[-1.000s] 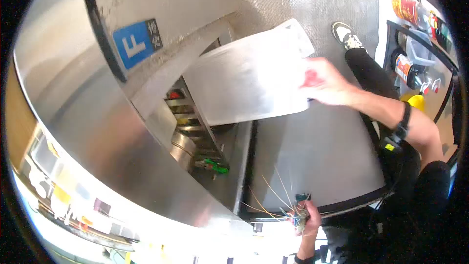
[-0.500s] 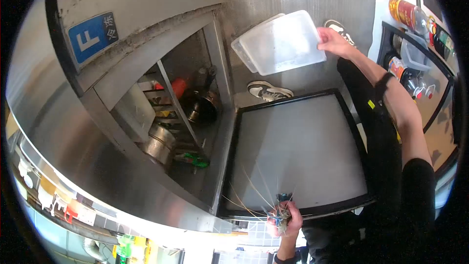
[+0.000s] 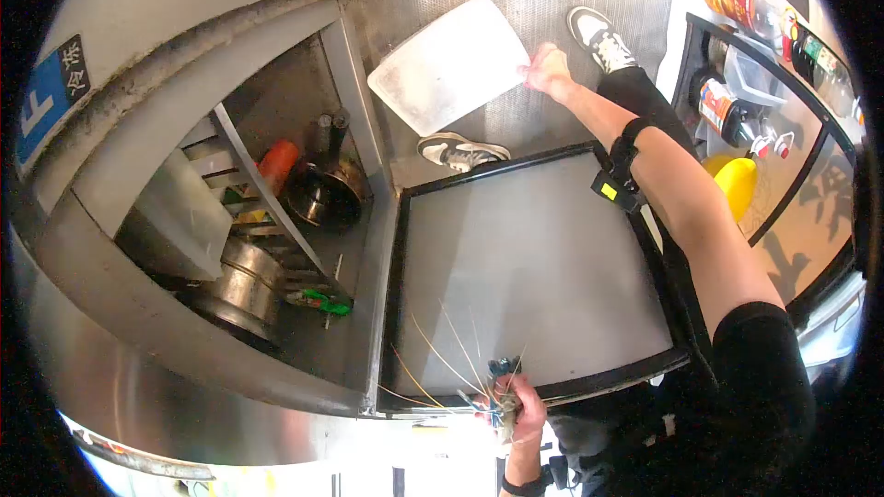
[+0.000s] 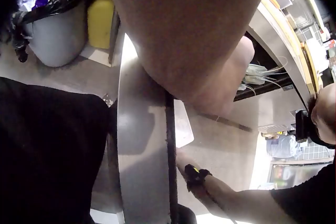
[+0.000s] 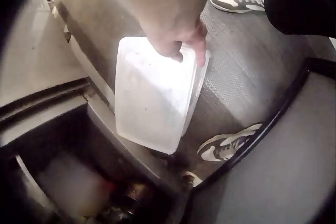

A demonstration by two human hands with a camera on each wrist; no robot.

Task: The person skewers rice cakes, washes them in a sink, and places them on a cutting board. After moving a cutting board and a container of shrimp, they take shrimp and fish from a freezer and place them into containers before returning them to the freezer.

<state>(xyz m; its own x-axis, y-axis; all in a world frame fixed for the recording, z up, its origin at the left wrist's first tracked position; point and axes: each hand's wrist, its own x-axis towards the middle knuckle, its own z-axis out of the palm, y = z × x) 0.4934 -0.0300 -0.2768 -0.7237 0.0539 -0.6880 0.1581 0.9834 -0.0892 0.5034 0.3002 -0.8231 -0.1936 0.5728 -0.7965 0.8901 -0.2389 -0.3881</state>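
My right hand point(image 3: 547, 72) pinches two flat, whitish translucent plastic lids point(image 5: 152, 92) by one edge. One lid lies over the other, low above the floor between two shoes. Thumb and fingers show at their corner in the right wrist view. My left hand point(image 3: 529, 407) grips a small grey-green and blue bunch point(image 3: 503, 412) with long, thin, whisker-like strands; I cannot tell what it is. It stays by the outer edge of an open fridge door point(image 3: 525, 267). Part of the bunch point(image 4: 255, 74) shows past my left hand in the left wrist view.
The open freezer cabinet point(image 3: 368, 248) holds a slatted metal rack point(image 3: 276, 193), a metal pot point(image 3: 247, 281) and a dark pan point(image 3: 327, 193). Shoes point(image 3: 603, 37) stand on the floor. Bottles point(image 3: 727, 110) and a yellow object point(image 3: 732, 184) sit on the right. A lined bin point(image 4: 58, 35) stands behind.
My right hand has carried the lids away from the cabinet opening and lower, over the floor. My left hand still holds the bunch. The head view has shifted, showing more of the cabinet's inside.
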